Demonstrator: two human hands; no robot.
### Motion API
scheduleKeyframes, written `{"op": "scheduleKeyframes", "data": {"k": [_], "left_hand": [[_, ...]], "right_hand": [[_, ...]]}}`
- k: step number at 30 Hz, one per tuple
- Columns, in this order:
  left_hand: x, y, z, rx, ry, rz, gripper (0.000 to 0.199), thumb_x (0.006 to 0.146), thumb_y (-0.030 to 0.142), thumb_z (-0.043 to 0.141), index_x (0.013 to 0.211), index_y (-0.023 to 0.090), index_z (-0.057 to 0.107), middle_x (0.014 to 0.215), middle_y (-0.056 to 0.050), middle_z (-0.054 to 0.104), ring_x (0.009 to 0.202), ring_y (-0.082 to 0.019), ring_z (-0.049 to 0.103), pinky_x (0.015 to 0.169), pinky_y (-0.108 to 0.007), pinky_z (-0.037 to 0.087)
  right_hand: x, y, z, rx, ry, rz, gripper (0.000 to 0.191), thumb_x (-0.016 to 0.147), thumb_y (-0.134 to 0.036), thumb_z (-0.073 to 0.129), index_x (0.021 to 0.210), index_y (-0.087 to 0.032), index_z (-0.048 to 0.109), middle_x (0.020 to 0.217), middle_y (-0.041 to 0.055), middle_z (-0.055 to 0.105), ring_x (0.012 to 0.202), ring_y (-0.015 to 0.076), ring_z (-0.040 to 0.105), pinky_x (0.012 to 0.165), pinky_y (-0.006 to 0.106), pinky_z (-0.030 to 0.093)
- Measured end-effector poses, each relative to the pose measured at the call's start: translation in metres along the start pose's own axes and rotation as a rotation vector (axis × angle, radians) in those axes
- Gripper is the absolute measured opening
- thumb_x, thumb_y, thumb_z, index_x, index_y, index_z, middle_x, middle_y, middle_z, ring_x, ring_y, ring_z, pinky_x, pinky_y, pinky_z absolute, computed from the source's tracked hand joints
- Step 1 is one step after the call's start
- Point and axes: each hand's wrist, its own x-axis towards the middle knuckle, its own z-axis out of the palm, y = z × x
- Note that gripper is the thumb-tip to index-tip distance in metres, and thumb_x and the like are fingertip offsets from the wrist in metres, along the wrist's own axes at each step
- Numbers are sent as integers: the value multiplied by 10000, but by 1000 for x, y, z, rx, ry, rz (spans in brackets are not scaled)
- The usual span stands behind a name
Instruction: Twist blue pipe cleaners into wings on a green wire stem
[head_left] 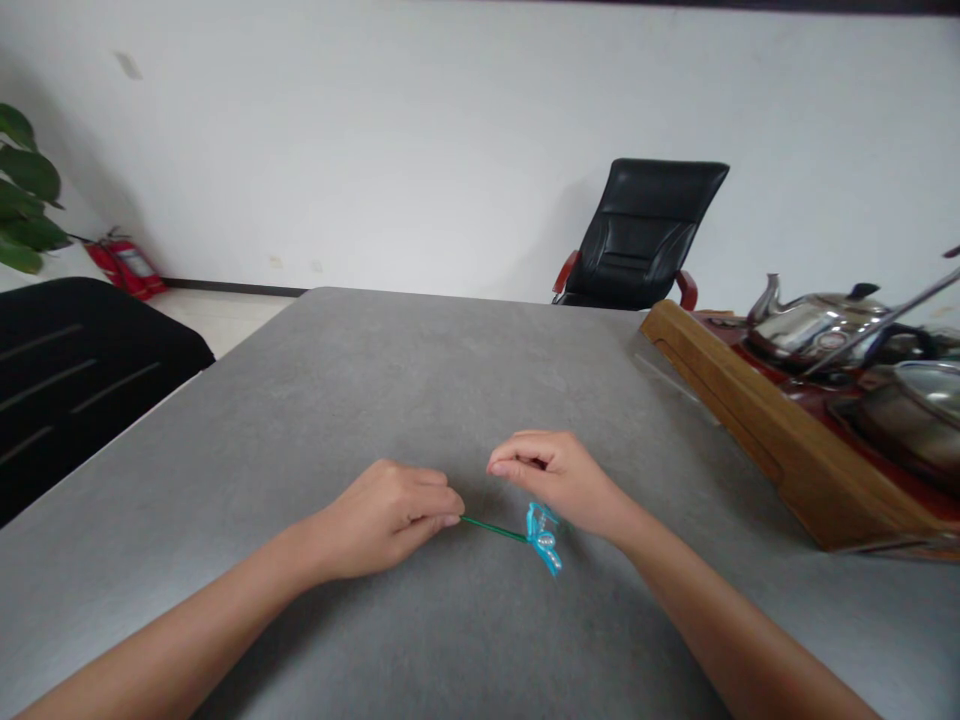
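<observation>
A small blue craft flower (pixel 544 537) with pearly beads lies at the middle of the grey table (pixel 420 380). Its thin green stem (pixel 491 528) runs left from the bloom, and my left hand (pixel 382 520) pinches the stem's end between thumb and fingers. My right hand (pixel 551 480) hovers just above and behind the bloom with its fingers curled closed. Nothing shows in them, and I cannot tell whether they touch the petals.
A wooden tea tray (pixel 780 430) at the table's right edge bears a steel kettle (pixel 814 325) and a steel pot (pixel 907 415). A black chair (pixel 75 370) stands at left, another (pixel 637 235) beyond the table. A red fire extinguisher (pixel 126 267) and a leafy plant (pixel 26 190) stand far left.
</observation>
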Motion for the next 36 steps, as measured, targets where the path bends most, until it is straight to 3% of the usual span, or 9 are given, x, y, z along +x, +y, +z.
{"op": "scheduleKeyframes", "data": {"k": [12,21,27,36], "left_hand": [[-2,-4,1,80,35,-92,247,953,215,389,874,175,619,734,-5,581,654,-113,559,593,-207,365],[-3,-12,2,51,235,-244,202,925,174,417,868,175,611,716,7,566,660,-111,538,599,-201,370],[-2,-15,0,-57,376,-308,214,936,230,435,861,172,627,746,-2,602,712,-118,548,662,-216,388],[-1,-13,-5,-238,438,-403,243,915,308,471,800,160,626,733,8,611,701,-121,547,656,-212,390]], "right_hand": [[-9,-28,-3,-267,96,-125,181,899,-186,503,805,-197,657,706,-12,622,664,104,565,628,216,370],[-19,-45,4,-477,111,-224,211,903,-181,449,787,-179,626,658,-3,592,604,109,525,595,242,343],[-20,-43,16,-538,65,-212,220,892,-177,426,761,-175,603,661,4,616,601,122,553,595,246,354],[-15,-30,25,-498,2,-90,172,883,-159,447,781,-176,583,660,-11,631,593,112,581,574,227,328]]}}
